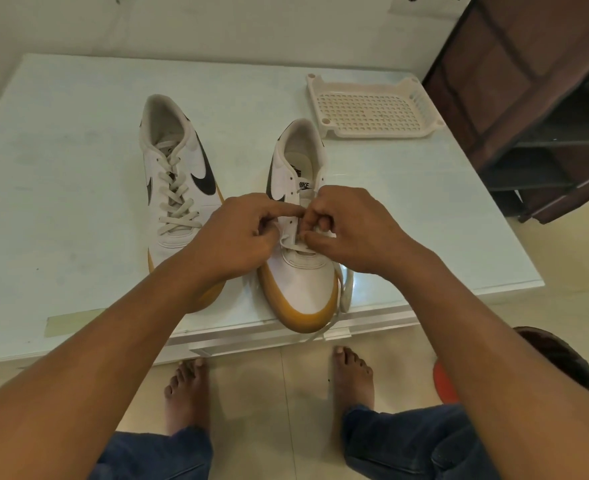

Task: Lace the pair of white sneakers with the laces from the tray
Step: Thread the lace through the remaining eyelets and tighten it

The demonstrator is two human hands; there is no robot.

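Note:
Two white sneakers with black swooshes and tan soles stand on the pale table [61,161]. The left sneaker [175,174] carries a cream lace crossed up its eyelets. The right sneaker [300,265] sits at the table's front edge, laced only near the toe. My left hand [237,233] and my right hand [348,226] meet over its lower eyelets, fingers curled, each pinching the white lace [291,237]. A loose end of that lace [343,292] trails off the right of the toe and over the table's edge.
A cream perforated plastic tray [372,109] lies at the back right of the table, nothing in it. A dark brown shelf unit [535,98] stands to the right. My bare feet [352,375] are on the tiled floor below. A red object [442,382] lies near my right leg.

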